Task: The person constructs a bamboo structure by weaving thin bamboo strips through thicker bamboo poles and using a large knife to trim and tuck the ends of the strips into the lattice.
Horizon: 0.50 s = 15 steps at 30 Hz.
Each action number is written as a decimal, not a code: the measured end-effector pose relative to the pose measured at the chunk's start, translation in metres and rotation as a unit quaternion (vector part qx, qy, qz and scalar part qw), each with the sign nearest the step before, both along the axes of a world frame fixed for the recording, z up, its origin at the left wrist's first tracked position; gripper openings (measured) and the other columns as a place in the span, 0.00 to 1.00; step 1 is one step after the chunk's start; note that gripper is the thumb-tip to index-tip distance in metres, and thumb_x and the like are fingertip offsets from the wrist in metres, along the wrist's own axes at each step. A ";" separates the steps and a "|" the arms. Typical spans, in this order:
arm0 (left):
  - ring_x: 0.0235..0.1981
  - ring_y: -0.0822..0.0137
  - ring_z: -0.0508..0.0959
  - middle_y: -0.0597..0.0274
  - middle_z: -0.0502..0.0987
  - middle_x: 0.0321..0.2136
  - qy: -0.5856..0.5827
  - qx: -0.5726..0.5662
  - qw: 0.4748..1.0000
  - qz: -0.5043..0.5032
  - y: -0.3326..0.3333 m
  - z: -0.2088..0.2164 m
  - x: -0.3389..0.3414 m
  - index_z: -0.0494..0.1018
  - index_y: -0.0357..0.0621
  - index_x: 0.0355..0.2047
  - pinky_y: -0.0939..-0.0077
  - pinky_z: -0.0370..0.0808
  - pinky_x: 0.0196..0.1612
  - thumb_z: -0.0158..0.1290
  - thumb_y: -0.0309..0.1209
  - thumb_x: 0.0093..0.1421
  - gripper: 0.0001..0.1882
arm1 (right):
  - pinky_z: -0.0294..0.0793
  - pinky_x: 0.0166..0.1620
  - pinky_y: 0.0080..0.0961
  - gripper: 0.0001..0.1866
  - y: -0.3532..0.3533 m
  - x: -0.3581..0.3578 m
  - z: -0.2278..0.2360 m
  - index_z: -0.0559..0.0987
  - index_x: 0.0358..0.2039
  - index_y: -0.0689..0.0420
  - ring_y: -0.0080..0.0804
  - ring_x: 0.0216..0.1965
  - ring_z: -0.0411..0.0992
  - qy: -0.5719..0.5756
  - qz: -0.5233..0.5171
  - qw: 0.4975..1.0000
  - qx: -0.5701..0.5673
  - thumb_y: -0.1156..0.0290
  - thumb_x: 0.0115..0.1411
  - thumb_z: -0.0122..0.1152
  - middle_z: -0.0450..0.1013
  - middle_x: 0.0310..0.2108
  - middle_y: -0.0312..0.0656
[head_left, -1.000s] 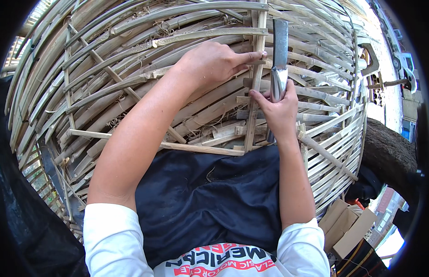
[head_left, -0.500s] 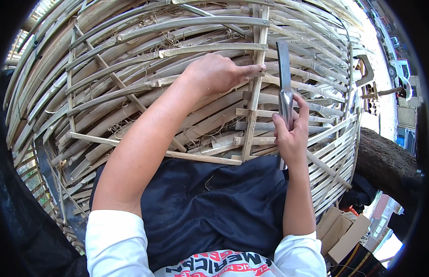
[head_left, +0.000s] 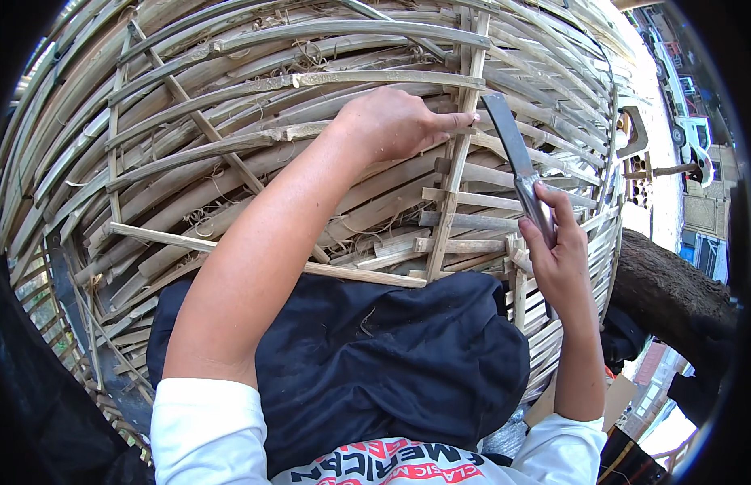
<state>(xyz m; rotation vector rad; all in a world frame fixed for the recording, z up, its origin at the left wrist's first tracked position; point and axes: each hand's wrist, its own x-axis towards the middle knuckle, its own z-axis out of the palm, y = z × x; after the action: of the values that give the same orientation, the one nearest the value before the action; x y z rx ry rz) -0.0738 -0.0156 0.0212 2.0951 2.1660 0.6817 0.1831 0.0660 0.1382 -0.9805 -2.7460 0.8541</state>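
Observation:
My left hand [head_left: 395,125] is closed on a bamboo strip where it crosses an upright bamboo slat [head_left: 450,194], its index finger stretched along to the crossing. Most of that strip is hidden under the hand and forearm. In my right hand [head_left: 560,250] is a knife with a shiny metal handle [head_left: 534,199] and a long, flat dark blade [head_left: 509,133]. The blade points up and leans left, its tip close to the upright slat, right of my left index finger. Below, several short strip ends [head_left: 460,220] cross the same slat.
Curved bamboo strips [head_left: 254,85] form a large woven frame around me. Dark cloth [head_left: 367,356] covers my lap, and a bamboo strip [head_left: 359,276] runs along its far edge. At the right are a thick tree trunk [head_left: 666,279], a parked vehicle [head_left: 692,133] and cardboard [head_left: 622,398].
My right hand has moved right with the knife, and the blade now tilts left instead of standing nearly upright. My left hand keeps its hold at the crossing.

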 end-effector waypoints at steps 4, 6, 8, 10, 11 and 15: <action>0.27 0.49 0.81 0.51 0.79 0.24 -0.013 -0.053 0.998 0.001 -0.002 0.004 -0.001 0.63 0.88 0.62 0.54 0.79 0.33 0.46 0.45 0.69 0.23 | 0.73 0.39 0.32 0.17 0.000 -0.005 0.010 0.69 0.52 0.59 0.42 0.33 0.78 -0.025 -0.010 1.000 0.014 0.74 0.63 0.59 0.76 0.32 0.55; 0.28 0.49 0.81 0.51 0.79 0.25 0.003 -0.065 0.998 -0.007 -0.003 0.005 -0.002 0.63 0.85 0.63 0.54 0.79 0.34 0.45 0.45 0.69 0.23 | 0.72 0.39 0.33 0.16 0.006 -0.011 0.024 0.69 0.52 0.59 0.42 0.33 0.77 -0.095 0.021 0.995 -0.003 0.74 0.64 0.58 0.76 0.32 0.56; 0.29 0.48 0.81 0.50 0.79 0.25 -0.002 -0.063 0.998 -0.007 -0.004 0.005 -0.002 0.63 0.84 0.63 0.54 0.79 0.34 0.45 0.44 0.69 0.22 | 0.72 0.40 0.34 0.16 0.004 -0.016 0.034 0.68 0.52 0.59 0.43 0.33 0.77 -0.154 0.034 0.987 -0.002 0.74 0.65 0.57 0.76 0.33 0.56; 0.29 0.48 0.82 0.50 0.79 0.25 -0.006 -0.060 0.998 -0.009 -0.004 0.012 0.001 0.64 0.82 0.63 0.53 0.79 0.34 0.44 0.44 0.70 0.22 | 0.72 0.40 0.34 0.16 0.002 -0.013 0.031 0.68 0.52 0.59 0.44 0.33 0.78 -0.114 0.033 0.993 -0.007 0.74 0.65 0.56 0.76 0.33 0.57; 0.33 0.50 0.82 0.52 0.81 0.29 -0.010 -0.084 0.996 0.000 -0.003 0.015 0.002 0.65 0.83 0.62 0.54 0.79 0.37 0.45 0.42 0.69 0.22 | 0.72 0.40 0.34 0.16 0.001 -0.012 0.030 0.68 0.52 0.59 0.43 0.33 0.77 -0.117 0.031 0.992 0.020 0.74 0.65 0.56 0.77 0.34 0.56; 0.36 0.52 0.83 0.54 0.82 0.33 -0.006 -0.109 0.994 0.004 -0.005 0.015 0.001 0.66 0.83 0.61 0.55 0.80 0.40 0.45 0.40 0.69 0.22 | 0.72 0.39 0.34 0.17 0.000 -0.017 0.032 0.67 0.53 0.58 0.42 0.33 0.77 -0.152 0.041 0.988 0.006 0.74 0.65 0.56 0.76 0.35 0.56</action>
<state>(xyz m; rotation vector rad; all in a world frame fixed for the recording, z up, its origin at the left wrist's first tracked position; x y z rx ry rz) -0.0732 -0.0206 0.0367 1.9691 2.1334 0.4330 0.1659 0.0665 0.1703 -1.0831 -3.0607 0.7532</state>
